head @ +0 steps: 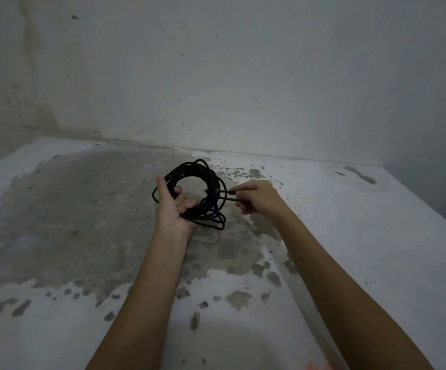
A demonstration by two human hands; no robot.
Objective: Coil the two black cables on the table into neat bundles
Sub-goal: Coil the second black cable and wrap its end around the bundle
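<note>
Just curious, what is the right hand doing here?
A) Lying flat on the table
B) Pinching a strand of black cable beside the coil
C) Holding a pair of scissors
B: the right hand pinches a strand coming off the black cable coil, which the left hand holds.

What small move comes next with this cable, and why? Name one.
Probably wrap the loose end around the coil: the left hand grips the looped bundle, and the right hand pinches only that short end beside it.
</note>
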